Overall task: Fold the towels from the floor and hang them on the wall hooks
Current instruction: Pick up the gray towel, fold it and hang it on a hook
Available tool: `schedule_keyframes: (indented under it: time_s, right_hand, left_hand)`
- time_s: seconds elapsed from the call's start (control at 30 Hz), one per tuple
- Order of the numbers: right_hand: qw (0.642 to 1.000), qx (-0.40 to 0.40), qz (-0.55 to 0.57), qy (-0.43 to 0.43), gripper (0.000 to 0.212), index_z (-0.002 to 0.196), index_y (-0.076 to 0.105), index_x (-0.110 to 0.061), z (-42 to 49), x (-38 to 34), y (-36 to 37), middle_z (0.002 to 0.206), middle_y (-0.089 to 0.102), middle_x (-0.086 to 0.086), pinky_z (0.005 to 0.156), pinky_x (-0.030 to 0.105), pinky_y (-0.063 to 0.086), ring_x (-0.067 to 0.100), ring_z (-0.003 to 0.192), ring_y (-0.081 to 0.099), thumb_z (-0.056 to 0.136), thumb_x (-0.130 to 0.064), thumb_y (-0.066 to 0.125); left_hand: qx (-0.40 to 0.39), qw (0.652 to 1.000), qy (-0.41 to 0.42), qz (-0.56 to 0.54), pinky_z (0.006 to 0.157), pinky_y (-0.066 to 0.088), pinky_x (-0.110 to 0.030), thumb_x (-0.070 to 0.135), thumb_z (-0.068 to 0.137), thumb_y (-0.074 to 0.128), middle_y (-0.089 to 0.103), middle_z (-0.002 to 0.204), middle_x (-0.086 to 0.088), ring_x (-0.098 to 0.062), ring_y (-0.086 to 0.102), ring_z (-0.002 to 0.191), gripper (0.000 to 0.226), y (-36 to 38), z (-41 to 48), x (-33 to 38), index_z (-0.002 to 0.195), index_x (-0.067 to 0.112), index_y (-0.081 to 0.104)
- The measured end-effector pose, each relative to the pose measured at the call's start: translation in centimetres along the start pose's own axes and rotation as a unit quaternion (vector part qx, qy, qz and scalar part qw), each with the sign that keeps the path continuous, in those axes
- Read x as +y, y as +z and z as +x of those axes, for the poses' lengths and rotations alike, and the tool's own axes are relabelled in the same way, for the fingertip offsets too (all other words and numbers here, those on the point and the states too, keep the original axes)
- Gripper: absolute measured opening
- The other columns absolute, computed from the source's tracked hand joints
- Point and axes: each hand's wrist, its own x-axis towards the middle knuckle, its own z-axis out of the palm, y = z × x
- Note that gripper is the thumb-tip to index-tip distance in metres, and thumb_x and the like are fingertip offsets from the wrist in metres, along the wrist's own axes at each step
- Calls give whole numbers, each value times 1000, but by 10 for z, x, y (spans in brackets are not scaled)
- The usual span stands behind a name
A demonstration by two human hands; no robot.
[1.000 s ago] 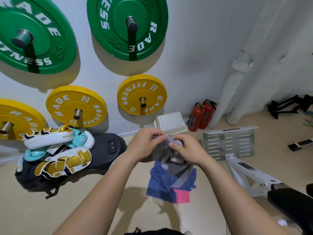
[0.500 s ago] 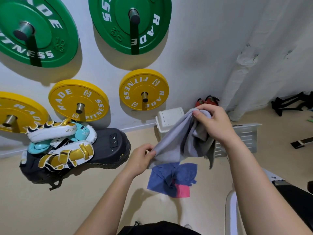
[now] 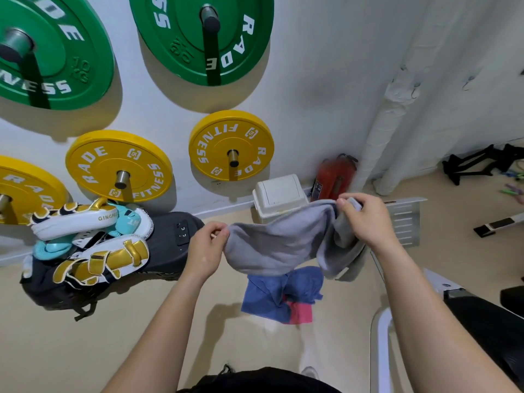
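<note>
I see green weight plates point(image 3: 204, 38) above yellow weight plates point(image 3: 231, 146). A white bin point(image 3: 279, 194) stands beside a red fire extinguisher point(image 3: 334, 177).

Place: a gym or fitness room.
Wall: green weight plates point(image 3: 204, 38) and yellow weight plates point(image 3: 231, 146) marked "RADE FITNESS" hang on steel pegs.
Floor by the wall: white-and-gold boxing pads point(image 3: 73, 219) piled on a black bag point(image 3: 167, 251).
Right edge: black padded bench point(image 3: 482, 310).
</note>
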Motion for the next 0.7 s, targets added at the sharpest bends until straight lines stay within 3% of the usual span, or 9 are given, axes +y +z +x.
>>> schedule_keyframes:
  time_s: [0.13, 0.27, 0.4, 0.5, 0.6, 0.7]
  right_hand:
    - [997, 21, 57, 47, 7, 86, 76, -15, -29, 2, 24, 83, 71, -5, 73, 27, 45, 14, 84, 66, 89, -20, 72]
    - [972, 16, 194, 131, 5, 83, 77, -15, -65, -10, 50, 74, 74, -3, 63, 20, 51, 10, 68, 66, 80, -16, 81]
    - [958, -39, 253, 132, 16, 94, 75, -20, -91, -19, 69, 88, 76, -3, 81, 28, 57, 11, 86, 72, 87, -6, 72]
    - [948, -87, 283, 116, 24, 100, 71, -25, -102, -24, 74, 92, 77, -1, 83, 26, 55, 13, 92, 71, 91, -3, 67]
    - [944, -110, 291, 108, 21, 100, 68, -23, -106, -27, 74, 81, 77, 0, 78, 30, 56, 16, 84, 71, 92, -4, 65]
    - [936, -95, 324, 101, 19, 90, 68, -13, -107, -32, 72, 75, 76, 2, 69, 21, 54, 12, 74, 72, 89, 5, 65]
  left_hand:
    - [-69, 997, 26, -1, 69, 46, -24, 22, 96, 62, 69, 82, 7, -12, 62, 81, 12, 15, -8, 31, 91, 21, 73]
    - [-97, 994, 41, -23, 69, 49, -19, 27, 93, 67, 68, 77, 11, -1, 60, 73, 8, 34, -23, 57, 89, 25, 73]
    - [-114, 988, 7, -104, 61, 54, -42, 19, 92, 68, 61, 62, 5, -14, 58, 57, 6, 45, -38, 64, 91, 23, 64]
    - [-126, 984, -9, -129, 70, 58, -50, 12, 92, 65, 61, 63, 5, -17, 61, 58, 9, 44, -46, 60, 91, 21, 67]
    - [-138, 981, -27, -131, 81, 59, -50, 8, 88, 67, 69, 73, -10, -23, 68, 70, 13, 39, -50, 58, 88, 19, 75]
    - [-159, 975, -53, -144, 88, 58, -48, -5, 83, 60, 74, 84, -16, -27, 70, 77, 25, 33, -52, 60, 92, 12, 77]
